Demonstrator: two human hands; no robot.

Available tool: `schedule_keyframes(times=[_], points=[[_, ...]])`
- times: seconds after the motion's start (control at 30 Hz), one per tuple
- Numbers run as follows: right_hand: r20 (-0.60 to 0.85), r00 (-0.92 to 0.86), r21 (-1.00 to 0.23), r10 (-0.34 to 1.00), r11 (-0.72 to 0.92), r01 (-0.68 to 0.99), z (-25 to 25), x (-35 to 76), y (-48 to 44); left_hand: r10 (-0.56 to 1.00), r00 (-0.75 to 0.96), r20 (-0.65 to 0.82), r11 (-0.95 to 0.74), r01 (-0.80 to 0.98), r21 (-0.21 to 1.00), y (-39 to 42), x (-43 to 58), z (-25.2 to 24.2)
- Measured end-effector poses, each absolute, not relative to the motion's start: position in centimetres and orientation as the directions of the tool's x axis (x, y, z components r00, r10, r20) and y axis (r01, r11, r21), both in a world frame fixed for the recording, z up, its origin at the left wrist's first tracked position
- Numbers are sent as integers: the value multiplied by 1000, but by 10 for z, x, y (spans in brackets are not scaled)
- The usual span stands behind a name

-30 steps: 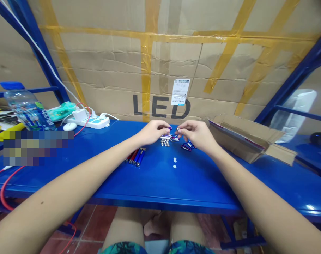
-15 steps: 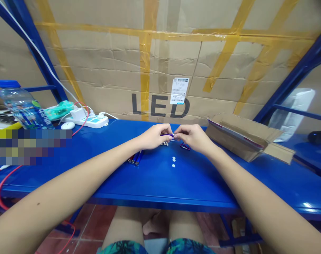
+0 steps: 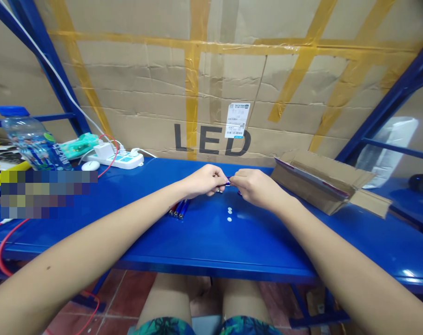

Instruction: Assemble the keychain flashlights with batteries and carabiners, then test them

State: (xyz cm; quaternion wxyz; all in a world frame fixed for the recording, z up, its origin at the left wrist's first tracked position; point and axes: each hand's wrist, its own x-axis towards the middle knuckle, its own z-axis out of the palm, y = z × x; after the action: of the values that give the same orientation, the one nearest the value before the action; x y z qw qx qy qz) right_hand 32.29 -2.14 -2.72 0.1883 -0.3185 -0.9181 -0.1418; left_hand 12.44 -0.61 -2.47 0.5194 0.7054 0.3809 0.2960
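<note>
Above the middle of the blue table, my left hand (image 3: 207,180) pinches a slim purple-blue metal tube (image 3: 228,183) between thumb and fingers. Only a short bit of the tube shows. My right hand (image 3: 256,187) is closed at the tube's right end, its fingertips together and mostly covering it. A purple-blue piece (image 3: 240,193) on the table is partly hidden behind my right hand. Small silvery parts (image 3: 220,191) peek out under my left fingers. Several slim tubes (image 3: 180,209), blue and red with dark ends, lie side by side below my left wrist. Small white discs (image 3: 229,211) lie nearer to me.
An open cardboard box (image 3: 309,186) stands on the right of the blue table (image 3: 211,246). At the left are a capped water bottle (image 3: 33,139), a white power strip (image 3: 124,159) with plugs, and red cables (image 3: 2,251). A large taped cardboard panel (image 3: 145,93) closes off the back.
My right hand has turned, its back now more upward, and its fingers cover more of the tube's end. Less of the tube and of the purple-blue piece behind shows. My left hand has barely moved.
</note>
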Motion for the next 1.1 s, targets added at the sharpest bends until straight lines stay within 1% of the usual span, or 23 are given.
schedule_keyframes(times=[0.07, 0.1, 0.17, 0.2, 0.27, 0.3, 0.37, 0.43, 0.47, 0.5, 0.53, 0.6, 0.7, 0.77, 0.83, 0.9, 0.93, 1.03, 1.1], points=[[449, -727, 135, 519, 765, 630, -27, 323, -22, 831, 554, -50, -45, 157, 987, -6, 125, -24], [457, -724, 114, 516, 774, 623, -27, 324, -22, 822, 565, -72, -11, 143, 990, -6, 125, -24], [468, -718, 41, 514, 799, 599, -28, 324, -22, 816, 573, -68, -32, 163, 986, -6, 125, -24], [469, -713, -9, 521, 810, 586, -28, 325, -21, 822, 568, -38, -88, 193, 977, -6, 125, -25], [456, -689, -135, 563, 809, 572, -28, 326, -20, 828, 554, 83, -270, 265, 926, -7, 125, -27], [438, -668, -211, 601, 791, 574, -28, 326, -19, 819, 550, 163, -375, 297, 878, -8, 125, -29], [382, -613, -371, 692, 722, 584, -29, 327, -18, 767, 558, 319, -566, 352, 746, -8, 126, -32], [327, -562, -495, 760, 644, 583, -29, 328, -16, 701, 573, 424, -690, 396, 606, -9, 125, -35], [312, -546, -528, 777, 620, 580, -30, 328, -15, 680, 579, 449, -720, 411, 559, -9, 125, -36], [311, -536, -540, 784, 611, 579, -30, 328, -14, 668, 583, 462, -734, 413, 540, -8, 124, -37], [321, -535, -533, 781, 617, 580, -29, 328, -14, 665, 585, 465, -735, 399, 549, -8, 124, -37], [365, -549, -473, 752, 657, 587, -28, 328, -14, 678, 587, 442, -702, 337, 627, -7, 124, -37], [423, -576, -371, 699, 714, 594, -25, 328, -16, 733, 578, 359, -593, 285, 753, -6, 125, -36], [438, -579, -353, 688, 724, 592, -23, 328, -18, 768, 564, 304, -528, 290, 798, -6, 126, -35], [436, -572, -371, 695, 718, 590, -23, 328, -19, 775, 563, 288, -513, 295, 806, -7, 127, -34], [418, -555, -418, 719, 695, 585, -23, 327, -19, 763, 564, 315, -550, 312, 774, -9, 127, -33], [404, -543, -454, 736, 676, 580, -23, 327, -19, 752, 563, 342, -585, 333, 739, -10, 127, -33], [347, -498, -586, 795, 598, 546, -26, 327, -17, 685, 583, 437, -714, 415, 565, -13, 125, -33], [307, -480, -658, 822, 547, 517, -27, 326, -16, 624, 624, 470, -778, 442, 447, -14, 124, -33]])
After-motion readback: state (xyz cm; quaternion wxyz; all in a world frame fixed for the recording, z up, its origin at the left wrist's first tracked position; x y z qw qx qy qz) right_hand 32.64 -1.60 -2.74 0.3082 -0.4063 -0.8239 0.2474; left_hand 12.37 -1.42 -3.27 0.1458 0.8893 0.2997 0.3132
